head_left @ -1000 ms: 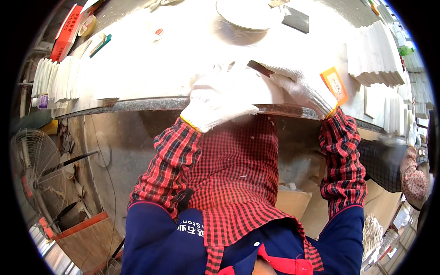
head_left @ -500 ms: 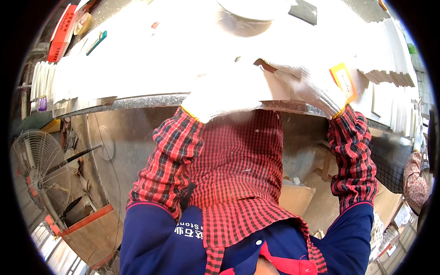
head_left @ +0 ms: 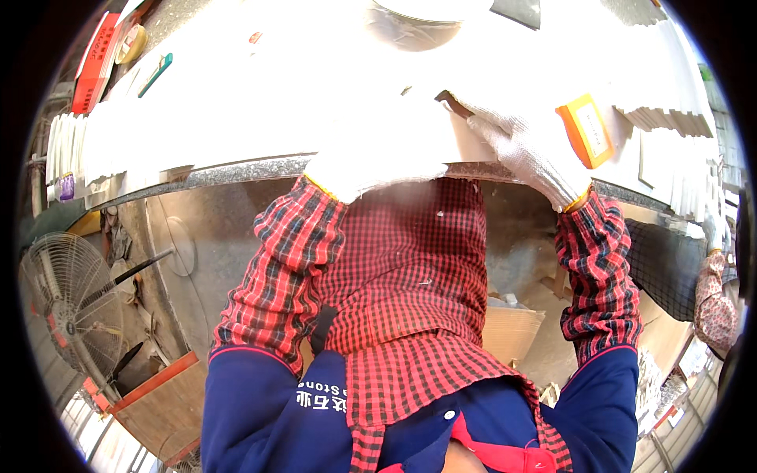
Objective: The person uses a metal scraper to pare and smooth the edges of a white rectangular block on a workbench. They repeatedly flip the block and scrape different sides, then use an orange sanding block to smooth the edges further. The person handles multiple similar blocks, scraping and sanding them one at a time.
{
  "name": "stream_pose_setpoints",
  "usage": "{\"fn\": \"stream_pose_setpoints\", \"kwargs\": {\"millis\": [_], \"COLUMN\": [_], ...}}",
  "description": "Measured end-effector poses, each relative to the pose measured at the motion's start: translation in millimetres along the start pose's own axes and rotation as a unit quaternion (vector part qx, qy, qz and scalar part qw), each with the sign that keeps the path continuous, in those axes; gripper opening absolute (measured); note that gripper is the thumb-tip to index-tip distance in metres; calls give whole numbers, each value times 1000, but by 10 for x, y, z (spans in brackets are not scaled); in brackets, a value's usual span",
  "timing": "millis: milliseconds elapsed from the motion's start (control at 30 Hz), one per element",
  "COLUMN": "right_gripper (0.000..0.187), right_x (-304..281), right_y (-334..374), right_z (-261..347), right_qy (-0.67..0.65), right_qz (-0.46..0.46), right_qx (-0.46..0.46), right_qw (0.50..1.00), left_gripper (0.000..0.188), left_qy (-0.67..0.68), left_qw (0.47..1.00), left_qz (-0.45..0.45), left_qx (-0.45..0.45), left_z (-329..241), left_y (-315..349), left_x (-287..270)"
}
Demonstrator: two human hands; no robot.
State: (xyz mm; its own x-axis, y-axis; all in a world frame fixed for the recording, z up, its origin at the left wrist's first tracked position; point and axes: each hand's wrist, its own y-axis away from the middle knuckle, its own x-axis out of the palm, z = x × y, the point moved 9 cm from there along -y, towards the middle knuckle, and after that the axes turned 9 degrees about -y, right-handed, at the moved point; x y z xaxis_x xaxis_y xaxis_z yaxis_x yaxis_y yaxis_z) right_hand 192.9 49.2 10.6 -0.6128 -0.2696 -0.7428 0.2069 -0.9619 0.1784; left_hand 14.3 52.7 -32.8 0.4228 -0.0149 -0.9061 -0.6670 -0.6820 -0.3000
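My left hand (head_left: 371,168), in a white knitted glove, rests at the near edge of the worktable (head_left: 229,169). Glare washes out its fingers, so its grip is unclear. My right hand (head_left: 536,150), gloved the same way, is closed around a narrow dark brown piece (head_left: 455,104), whose end sticks out past the fingers toward the middle. Its kind does not show. Between the hands lies a pale flat piece (head_left: 467,143), its outline mostly lost in the brightness. An orange and yellow box (head_left: 585,131) with a white label sits just right of my right hand.
Stacked white slabs stand at the right (head_left: 662,118) and a row of white pieces (head_left: 67,150) at the left. Farther off are a round white container (head_left: 414,31), a red box (head_left: 96,63), a tape roll (head_left: 131,44) and a teal tool (head_left: 155,75). A fan (head_left: 71,296) stands lower left. Another person's sleeve (head_left: 716,303) shows far right.
The view has shifted slightly. My right hand has moved a little away from the orange box, showing more of it, and still holds the brown piece. My left hand stays at the table edge.
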Motion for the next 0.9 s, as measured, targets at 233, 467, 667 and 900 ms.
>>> {"fn": "stream_pose_setpoints", "kwargs": {"millis": [233, 467, 667, 900], "right_gripper": [37, 33, 37, 32], "right_x": [-126, -138, -160, -25], "right_y": [-118, -216, -203, -190], "right_z": [7, -55, 43, -131], "right_qy": [51, 73, 96, 80], "right_qz": [0, 61, 70, 48], "right_qx": [-118, -47, -30, -69], "right_qw": [992, 994, 992, 993], "left_gripper": [61, 62, 62, 59], "left_qy": [77, 141, 177, 192], "left_qw": [996, 986, 974, 969], "left_qz": [-38, 59, 101, 131], "left_qx": [10, -63, -98, -88], "left_z": [-19, 34, 21, 25], "left_y": [-56, -68, -71, -50], "left_x": [-122, -51, -70, 10]}}
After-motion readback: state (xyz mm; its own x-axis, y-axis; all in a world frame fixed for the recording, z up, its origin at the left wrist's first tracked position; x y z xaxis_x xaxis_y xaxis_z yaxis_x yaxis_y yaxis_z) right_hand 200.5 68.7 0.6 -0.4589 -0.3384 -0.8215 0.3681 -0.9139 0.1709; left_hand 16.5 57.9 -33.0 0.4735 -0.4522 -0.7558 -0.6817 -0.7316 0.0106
